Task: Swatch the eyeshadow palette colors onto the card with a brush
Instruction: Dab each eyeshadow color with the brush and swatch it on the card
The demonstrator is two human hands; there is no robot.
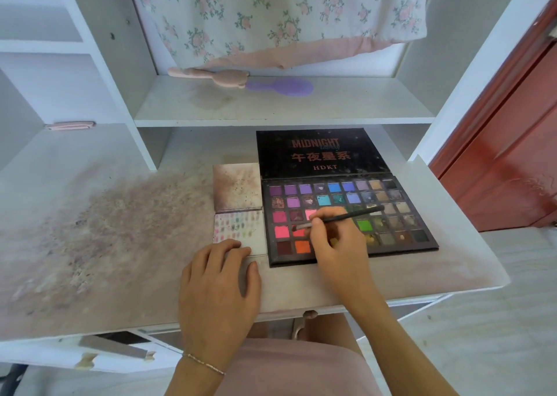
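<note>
2 hands at open black multicolour eyeshadow palette (388, 215): right hand (337, 242) pinching thin black brush (346, 216), tip on red pan; left hand (223, 278) flat, fingers relaxed, pressing white swatch card (241, 230) just left of palette.

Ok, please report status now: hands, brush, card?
Right hand grips brush, tip in red pan of palette. Left hand presses card. Nothing blocking.

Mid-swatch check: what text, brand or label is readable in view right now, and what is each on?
"MIDNIGHT" on the open palette lid, in red.
A small blue script word just under it: too blurred to read.
"午夜星系" on the same lid, in red.
"HDKT" on the same lid, in pale letters.
No readable text on the swatch card or the brush.
</note>
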